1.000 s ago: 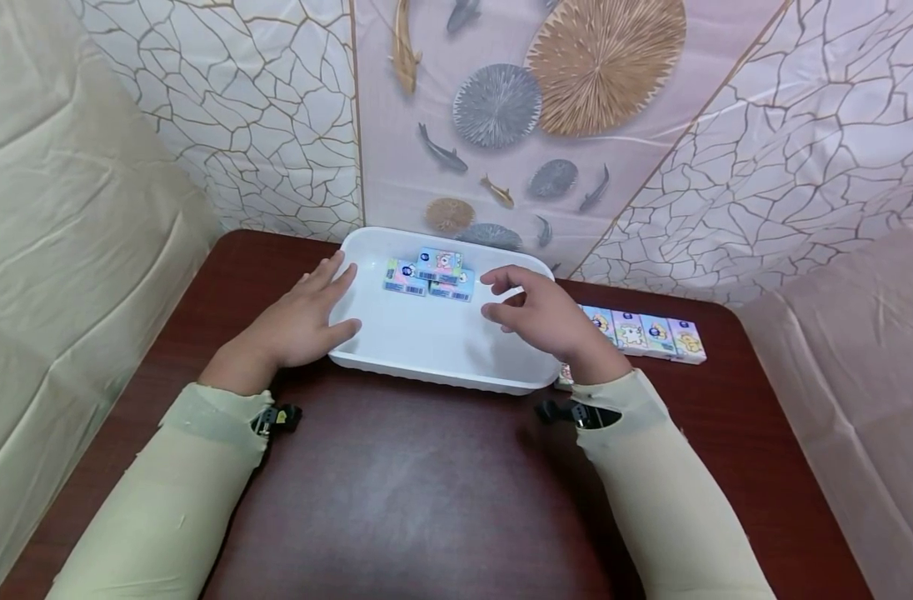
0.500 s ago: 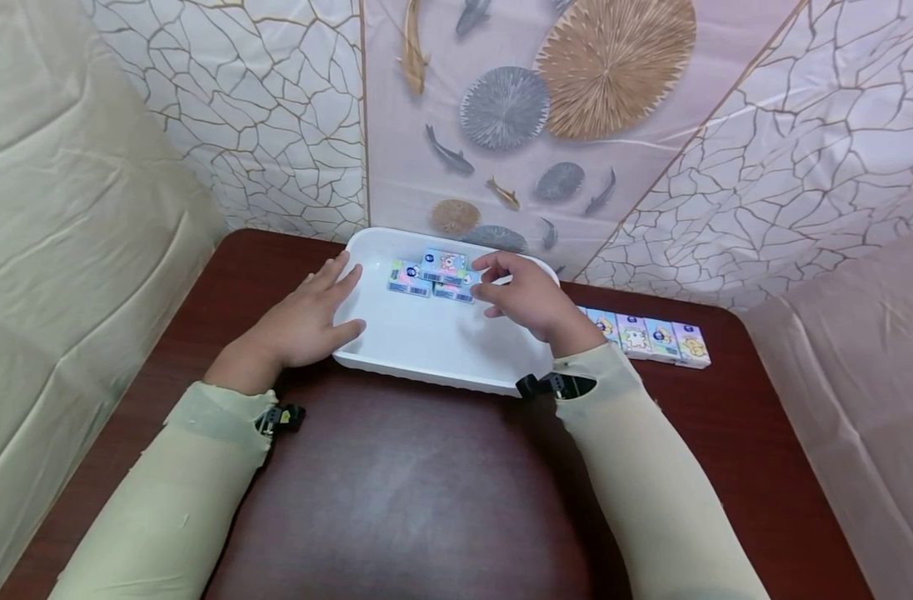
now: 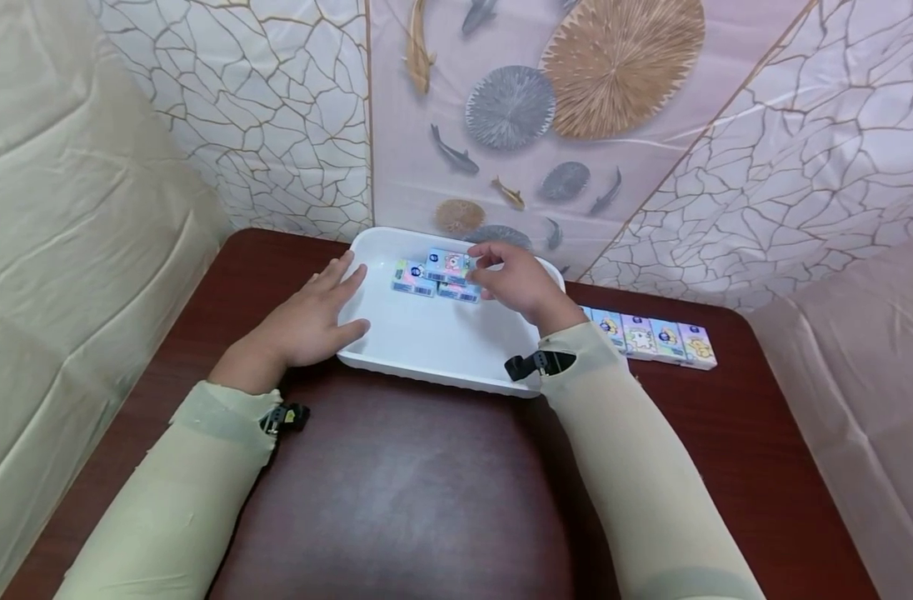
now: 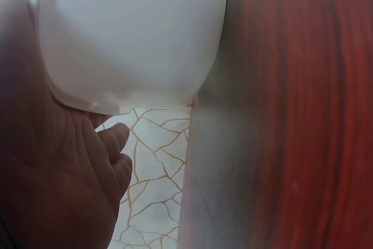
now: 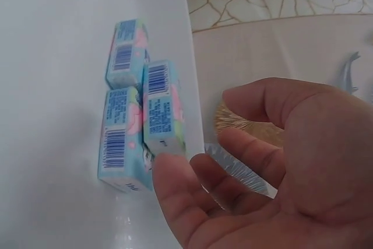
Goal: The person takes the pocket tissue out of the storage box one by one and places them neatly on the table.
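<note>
In the head view, three small pastel boxes with cartoon prints and barcodes sit toward the back of a white tray (image 3: 426,333). Two lie side by side, a left box (image 3: 414,279) and a right box (image 3: 459,293), and the top box (image 3: 446,264) rests across them. My right hand (image 3: 520,283) is at the top box's right end, its fingers loosely bent. A fingertip (image 5: 169,170) meets or nearly meets that end in the right wrist view; nothing is gripped. With fingers spread, my left hand (image 3: 306,321) rests against the tray's left rim.
A row of similar boxes (image 3: 651,339) lies on the dark wooden table (image 3: 396,483) right of the tray, partly hidden by my right arm. Behind the table hangs a patterned cloth wall (image 3: 276,108), with plain drapes on both sides.
My right hand has moved left and slightly back, from above the tray's right side to the top box's right end. My left hand stays at the rim. The view has shifted slightly.
</note>
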The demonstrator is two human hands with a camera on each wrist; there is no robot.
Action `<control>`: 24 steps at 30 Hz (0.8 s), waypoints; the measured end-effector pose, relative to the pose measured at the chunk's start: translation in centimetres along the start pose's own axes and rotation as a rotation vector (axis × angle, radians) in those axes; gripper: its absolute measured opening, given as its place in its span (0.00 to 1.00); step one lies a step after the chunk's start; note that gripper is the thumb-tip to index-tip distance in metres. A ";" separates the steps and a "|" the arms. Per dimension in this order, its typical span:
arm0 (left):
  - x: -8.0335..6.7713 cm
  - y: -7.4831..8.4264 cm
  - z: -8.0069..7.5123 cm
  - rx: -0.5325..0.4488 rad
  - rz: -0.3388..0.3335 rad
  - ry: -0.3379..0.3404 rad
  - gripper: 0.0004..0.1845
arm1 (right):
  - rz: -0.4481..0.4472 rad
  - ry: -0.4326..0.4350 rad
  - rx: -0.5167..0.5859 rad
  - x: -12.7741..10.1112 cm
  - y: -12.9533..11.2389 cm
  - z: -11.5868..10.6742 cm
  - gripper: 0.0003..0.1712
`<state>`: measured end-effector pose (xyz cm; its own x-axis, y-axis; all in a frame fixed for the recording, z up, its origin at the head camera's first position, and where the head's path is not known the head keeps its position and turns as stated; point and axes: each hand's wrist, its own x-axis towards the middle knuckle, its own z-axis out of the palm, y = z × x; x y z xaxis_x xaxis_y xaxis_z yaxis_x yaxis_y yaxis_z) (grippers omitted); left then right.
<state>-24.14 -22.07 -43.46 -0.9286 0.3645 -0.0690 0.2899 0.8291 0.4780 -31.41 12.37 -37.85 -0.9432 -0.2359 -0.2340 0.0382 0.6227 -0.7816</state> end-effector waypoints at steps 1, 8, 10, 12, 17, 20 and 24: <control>0.0 0.0 0.0 0.000 -0.001 -0.001 0.48 | -0.001 0.000 0.000 0.1 0.0 0.0 0.29; 0.2 -0.1 0.1 0.005 -0.006 -0.005 0.48 | 0.009 0.002 -0.019 1.3 0.1 0.4 0.30; 0.2 -0.1 0.1 0.006 -0.006 -0.004 0.48 | 0.015 -0.001 -0.034 1.5 0.0 0.6 0.31; 0.2 -0.2 0.2 0.006 -0.004 -0.001 0.48 | 0.020 0.001 -0.055 1.8 -0.1 0.8 0.31; 0.2 -0.2 0.2 0.002 0.001 0.007 0.48 | 0.048 0.028 -0.100 2.5 -0.4 1.4 0.30; 0.2 -0.2 0.2 0.003 0.000 0.009 0.48 | 0.066 0.036 -0.119 2.9 -0.5 1.7 0.30; 0.2 -0.2 0.1 0.003 0.005 0.011 0.48 | 0.083 0.043 -0.141 3.2 -0.5 2.0 0.30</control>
<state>-24.33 -22.13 -43.70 -0.9297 0.3638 -0.0571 0.2952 0.8288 0.4753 -33.81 9.85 -39.39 -0.9520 -0.1488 -0.2675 0.0730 0.7383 -0.6705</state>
